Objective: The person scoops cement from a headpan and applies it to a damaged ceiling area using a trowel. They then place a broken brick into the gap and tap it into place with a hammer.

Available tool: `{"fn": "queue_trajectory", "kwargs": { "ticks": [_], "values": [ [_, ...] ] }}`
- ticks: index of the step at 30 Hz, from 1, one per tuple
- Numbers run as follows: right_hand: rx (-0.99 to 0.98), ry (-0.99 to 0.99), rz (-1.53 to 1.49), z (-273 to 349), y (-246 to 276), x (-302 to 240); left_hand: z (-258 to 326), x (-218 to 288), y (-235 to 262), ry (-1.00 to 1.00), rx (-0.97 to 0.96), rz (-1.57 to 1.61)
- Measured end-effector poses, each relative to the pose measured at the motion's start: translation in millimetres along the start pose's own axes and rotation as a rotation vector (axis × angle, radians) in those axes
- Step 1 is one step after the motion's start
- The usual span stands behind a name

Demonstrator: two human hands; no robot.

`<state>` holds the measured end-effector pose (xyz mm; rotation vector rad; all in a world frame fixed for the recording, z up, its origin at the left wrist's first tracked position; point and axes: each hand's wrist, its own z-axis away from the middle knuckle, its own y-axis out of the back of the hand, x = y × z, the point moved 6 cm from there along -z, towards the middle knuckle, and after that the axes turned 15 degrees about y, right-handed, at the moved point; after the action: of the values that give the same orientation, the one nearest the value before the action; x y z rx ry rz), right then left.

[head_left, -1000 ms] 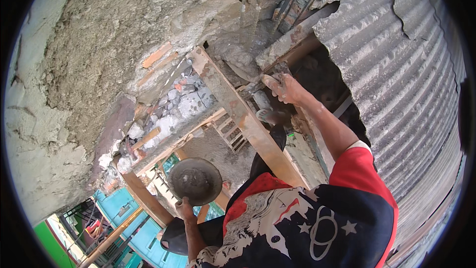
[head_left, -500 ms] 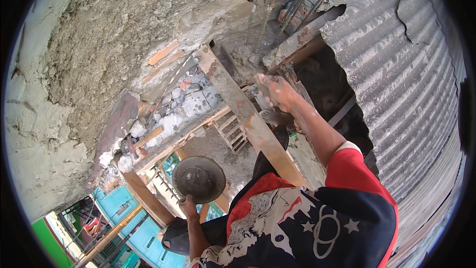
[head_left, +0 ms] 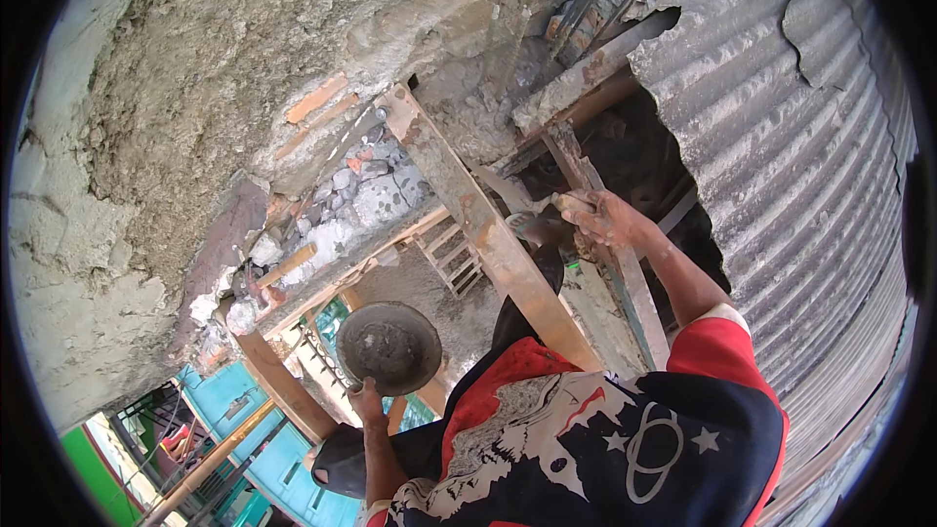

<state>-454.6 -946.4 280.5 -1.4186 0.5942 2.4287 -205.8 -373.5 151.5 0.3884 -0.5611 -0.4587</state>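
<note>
My left hand (head_left: 368, 404) grips the rim of a round dark bowl (head_left: 427, 356), which has grey mortar residue (head_left: 383, 346) in its bottom. Out to the right, my right hand (head_left: 607, 219) is closed around the handle of a trowel (head_left: 506, 189). The trowel's blade points left, beside a wooden plank (head_left: 467, 197) that slants down toward me. Beyond the blade, wet grey mortar (head_left: 478, 117) fills the corner by the wall, with steel bars rising out of it.
Corrugated metal sheeting (head_left: 781, 166) with a torn edge lies to the right, beside a dark opening. Rough wall (head_left: 215, 88) rises at left. Broken rubble (head_left: 376, 190) sits on a ledge. Far below are a wooden ladder (head_left: 455, 259) and blue panels (head_left: 229, 405).
My right hand has drawn back from the mortar corner, down and to the right, with the trowel. The left hand and bowl have hardly moved.
</note>
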Motion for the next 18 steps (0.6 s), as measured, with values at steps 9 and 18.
{"fn": "queue_trajectory", "kwargs": {
  "ticks": [9, 18],
  "values": [
    [-0.009, 0.011, 0.234, -9.3, 27.8, -33.5, 2.7, 0.7, 14.8, -0.009, 0.139, -0.006],
    [0.261, 0.175, 0.35, -11.9, 3.0, -52.7, 1.3, 0.6, 9.0, -0.008, 0.083, -0.06]
  ]
}}
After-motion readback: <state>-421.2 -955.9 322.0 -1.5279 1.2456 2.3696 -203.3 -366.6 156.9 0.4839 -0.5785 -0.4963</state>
